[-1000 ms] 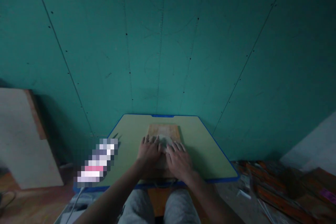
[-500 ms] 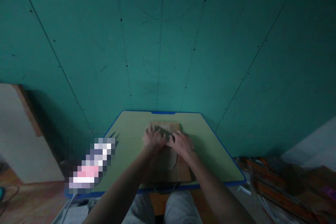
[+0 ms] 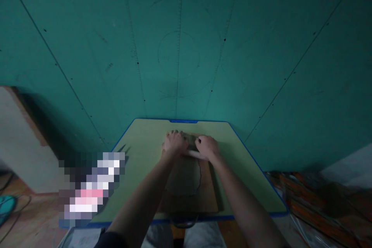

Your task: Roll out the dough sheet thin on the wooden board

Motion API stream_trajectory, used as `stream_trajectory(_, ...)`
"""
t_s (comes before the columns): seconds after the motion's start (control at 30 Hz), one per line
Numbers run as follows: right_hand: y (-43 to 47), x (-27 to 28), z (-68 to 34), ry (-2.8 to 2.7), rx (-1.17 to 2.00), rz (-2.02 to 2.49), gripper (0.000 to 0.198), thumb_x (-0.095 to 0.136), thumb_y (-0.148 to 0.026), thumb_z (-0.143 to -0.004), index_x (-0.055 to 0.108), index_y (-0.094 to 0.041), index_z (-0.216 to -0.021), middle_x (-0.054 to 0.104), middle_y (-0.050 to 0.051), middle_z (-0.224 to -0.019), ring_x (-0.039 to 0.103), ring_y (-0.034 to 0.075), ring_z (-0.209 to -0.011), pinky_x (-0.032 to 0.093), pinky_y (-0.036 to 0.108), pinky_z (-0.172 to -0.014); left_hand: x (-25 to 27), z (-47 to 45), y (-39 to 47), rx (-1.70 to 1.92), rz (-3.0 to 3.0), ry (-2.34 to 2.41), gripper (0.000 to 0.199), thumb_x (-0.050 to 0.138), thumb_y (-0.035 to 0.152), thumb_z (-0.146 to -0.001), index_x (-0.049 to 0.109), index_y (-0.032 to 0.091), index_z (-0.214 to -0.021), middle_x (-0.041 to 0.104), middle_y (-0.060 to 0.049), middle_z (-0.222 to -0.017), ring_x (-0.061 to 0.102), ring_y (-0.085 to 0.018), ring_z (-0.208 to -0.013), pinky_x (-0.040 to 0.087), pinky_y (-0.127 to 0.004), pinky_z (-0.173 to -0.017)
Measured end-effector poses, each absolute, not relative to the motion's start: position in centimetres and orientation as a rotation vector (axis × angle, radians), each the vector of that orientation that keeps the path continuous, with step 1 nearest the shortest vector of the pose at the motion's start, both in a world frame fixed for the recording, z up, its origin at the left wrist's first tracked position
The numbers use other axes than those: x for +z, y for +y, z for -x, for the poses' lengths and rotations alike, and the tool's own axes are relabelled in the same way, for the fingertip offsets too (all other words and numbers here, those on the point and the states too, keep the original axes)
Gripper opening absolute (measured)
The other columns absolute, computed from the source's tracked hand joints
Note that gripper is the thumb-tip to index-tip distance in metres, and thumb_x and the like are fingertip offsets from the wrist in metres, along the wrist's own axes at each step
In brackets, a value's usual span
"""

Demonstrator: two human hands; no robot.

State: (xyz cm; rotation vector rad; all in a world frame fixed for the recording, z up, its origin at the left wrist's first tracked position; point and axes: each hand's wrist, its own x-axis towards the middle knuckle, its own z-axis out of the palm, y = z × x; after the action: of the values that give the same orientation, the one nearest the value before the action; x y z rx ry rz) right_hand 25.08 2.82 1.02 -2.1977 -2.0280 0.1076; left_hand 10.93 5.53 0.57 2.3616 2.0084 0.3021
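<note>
A pale rolling pin lies across the far part of a wooden board, its ends covered by my hands. Over its left end my left hand presses with bent fingers, thumb towards the middle. My right hand is curled into a loose fist around the right end. Nearer to me, a thin flat sheet of dough with an uneven edge is spread on the board. My left forearm hides part of the sheet's left side.
The board rests on a pale table with a blue rim, against a green wall. A blurred-out object and a dark pointed tip stand at the left. A pale panel leans left; planks lie on the floor at right.
Both hands and the rolling pin have moved away from me over the board, uncovering more of the dough sheet. My right hand has curled more, and the view has shifted slightly.
</note>
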Motion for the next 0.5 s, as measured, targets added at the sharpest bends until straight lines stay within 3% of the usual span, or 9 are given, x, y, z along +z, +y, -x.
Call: stream_trajectory(0.5,5.8,0.5,-25.9,-1.949,0.074,2.238,0.04,0.039,-0.037,-0.095,0.076,-0.023,-0.097,0.076,0.011,-0.103,0.07,0.022,-0.093,0.047,0.029,-0.072,0.3,-11.5,8.0,0.268,-2.33,2.024,0.035,0.046,0.025,-0.085,0.064,0.015,-0.114,0.067,-0.016,-0.114,0.061,-0.029,-0.11,0.05,-0.037,-0.088)
